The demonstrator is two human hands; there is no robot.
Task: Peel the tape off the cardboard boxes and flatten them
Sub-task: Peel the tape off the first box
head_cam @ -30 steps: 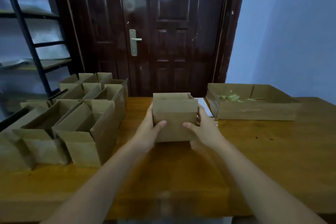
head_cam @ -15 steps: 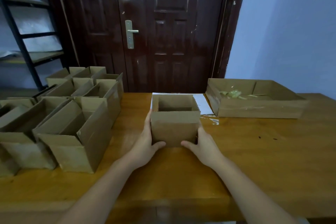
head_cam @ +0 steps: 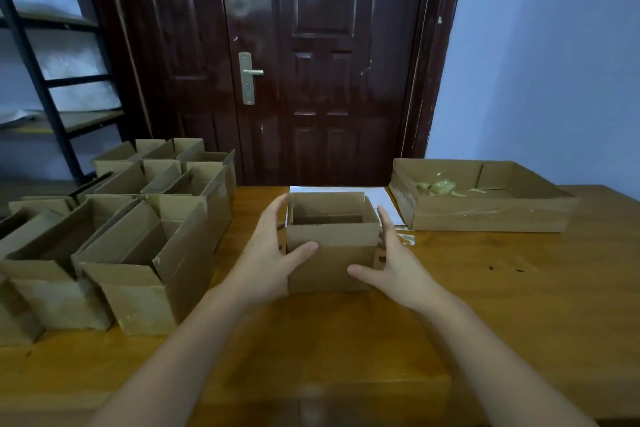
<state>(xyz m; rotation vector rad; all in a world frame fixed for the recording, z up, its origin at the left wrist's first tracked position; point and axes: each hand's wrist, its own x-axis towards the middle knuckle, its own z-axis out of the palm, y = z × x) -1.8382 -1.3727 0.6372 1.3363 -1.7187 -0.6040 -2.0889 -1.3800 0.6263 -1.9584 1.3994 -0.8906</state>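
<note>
A small open-topped cardboard box (head_cam: 332,253) stands upright on the wooden table (head_cam: 502,305), straight in front of me. My left hand (head_cam: 266,253) is at its left side with the fingers straight and the thumb lying across the front face. My right hand (head_cam: 394,263) flanks the right side, fingers straight along the wall, thumb pointing in front of the box near its bottom. Neither hand curls round the box. No tape shows on its visible faces.
Several open cardboard boxes (head_cam: 138,253) crowd the table's left part. A wide shallow cardboard tray (head_cam: 485,215) at the back right holds wads of peeled tape (head_cam: 440,188). A white sheet (head_cam: 381,198) lies behind the small box. A dark door and a metal rack stand beyond.
The small box, held up in both hands a second ago, has come down onto the table. Both hands have loosened, with their fingers now straightened beside it.
</note>
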